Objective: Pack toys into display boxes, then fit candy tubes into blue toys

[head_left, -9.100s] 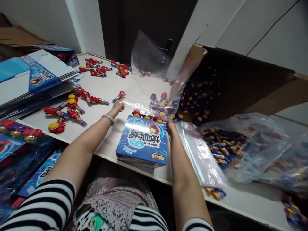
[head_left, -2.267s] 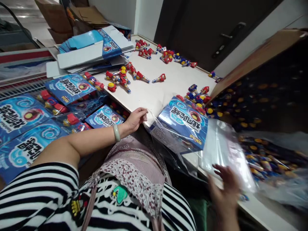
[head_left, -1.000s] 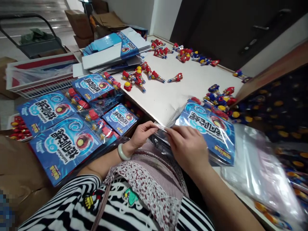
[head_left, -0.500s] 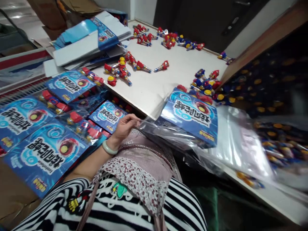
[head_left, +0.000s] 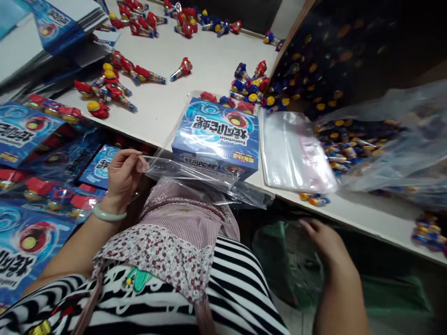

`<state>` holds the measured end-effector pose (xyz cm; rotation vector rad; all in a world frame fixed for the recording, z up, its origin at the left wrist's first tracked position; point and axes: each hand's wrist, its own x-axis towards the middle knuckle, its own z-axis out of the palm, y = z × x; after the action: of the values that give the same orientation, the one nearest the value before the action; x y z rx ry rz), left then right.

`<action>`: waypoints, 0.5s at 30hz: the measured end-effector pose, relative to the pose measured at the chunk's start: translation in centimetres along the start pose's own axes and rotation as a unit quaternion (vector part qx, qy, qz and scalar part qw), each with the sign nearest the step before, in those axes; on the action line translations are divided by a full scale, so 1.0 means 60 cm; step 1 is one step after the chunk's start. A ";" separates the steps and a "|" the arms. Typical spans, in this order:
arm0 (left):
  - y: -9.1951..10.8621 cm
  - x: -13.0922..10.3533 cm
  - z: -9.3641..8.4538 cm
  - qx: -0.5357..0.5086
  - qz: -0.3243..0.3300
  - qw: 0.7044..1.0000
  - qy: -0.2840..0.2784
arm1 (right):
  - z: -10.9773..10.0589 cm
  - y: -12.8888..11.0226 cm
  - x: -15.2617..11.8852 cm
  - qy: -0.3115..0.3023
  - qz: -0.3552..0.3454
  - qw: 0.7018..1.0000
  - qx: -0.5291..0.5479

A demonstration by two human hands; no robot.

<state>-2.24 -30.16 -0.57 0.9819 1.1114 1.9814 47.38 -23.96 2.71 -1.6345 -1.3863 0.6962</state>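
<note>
My left hand [head_left: 125, 170] pinches the edge of a clear plastic bag [head_left: 181, 170] at the table's near edge. Inside the bag sits a blue printed display box [head_left: 216, 135], with red and blue toys showing at its far side. The bag's loose mouth hangs over the table edge toward me. Low on the right, my right hand [head_left: 321, 237] is below the table edge, apart from the box; its fingers are blurred and partly hidden, and nothing can be made out in them. A stack of flat clear bags [head_left: 295, 153] lies just right of the box.
Small red toys [head_left: 120, 90] and blue toys [head_left: 244, 86] lie scattered on the white table [head_left: 150, 111]. Flattened cartons [head_left: 66, 28] are piled at the upper left. Filled blue boxes [head_left: 28, 251] stand at my left. A big bag of toys [head_left: 352, 144] is at the right.
The view has swung to the right and down. My right hand has come into view at the lower right. My left hand still grips the bag's edge.
</note>
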 end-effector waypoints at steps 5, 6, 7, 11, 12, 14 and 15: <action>0.013 0.003 -0.007 0.033 0.030 0.999 -0.011 | 0.121 -0.053 -0.029 -0.170 -0.111 0.974 0.097; 0.022 -0.005 -0.014 0.038 0.033 0.999 -0.003 | 0.126 -0.062 -0.043 -0.168 -0.143 0.971 0.090; 0.032 -0.018 -0.023 0.046 0.029 0.998 0.004 | 0.122 -0.066 -0.058 -0.175 -0.179 0.966 0.069; 0.056 -0.083 -0.076 0.033 -0.060 0.997 0.024 | 0.065 -0.023 -0.106 -0.246 -0.281 0.927 0.026; 0.055 -0.095 -0.088 0.004 -0.099 0.994 0.039 | 0.058 -0.006 -0.112 -0.218 -0.255 0.940 0.067; 0.043 -0.105 -0.103 -0.057 -0.206 0.975 0.052 | 0.070 0.018 -0.118 -0.151 -0.143 0.963 0.172; 0.034 -0.103 -0.105 -0.078 -0.276 0.957 0.033 | 0.087 0.023 -0.117 -0.149 -0.072 0.964 0.210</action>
<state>-4.78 -38.55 -2.82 0.4549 1.0981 1.6169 42.03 -29.46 -1.75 -1.1162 -1.4288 1.0982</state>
